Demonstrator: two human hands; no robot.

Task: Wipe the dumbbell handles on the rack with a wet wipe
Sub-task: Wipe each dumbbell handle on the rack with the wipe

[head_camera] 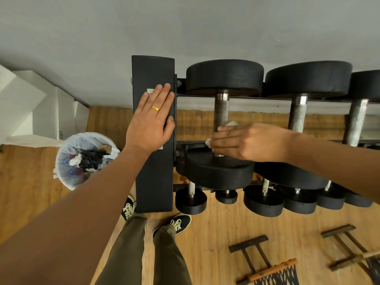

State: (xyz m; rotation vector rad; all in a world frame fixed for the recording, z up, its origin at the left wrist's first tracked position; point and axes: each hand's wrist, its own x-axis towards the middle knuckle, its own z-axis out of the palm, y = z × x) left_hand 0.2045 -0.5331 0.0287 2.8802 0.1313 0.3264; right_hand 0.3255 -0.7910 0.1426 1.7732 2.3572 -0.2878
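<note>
A black dumbbell rack stands against the grey wall, seen from above. On its top row lie big black dumbbells with steel handles. My right hand wraps round the near end of the leftmost handle with a white wet wipe between fingers and steel; bits of the wipe show above and left of the fingers. My left hand lies flat on the rack's black end post, fingers straight, a gold ring on one finger. Two more top-row handles lie to the right.
A bin with a white liner and rubbish inside stands on the wooden floor left of the rack. Smaller dumbbells fill the lower row. My legs and shoes are below the rack. Wooden frames lie on the floor, lower right.
</note>
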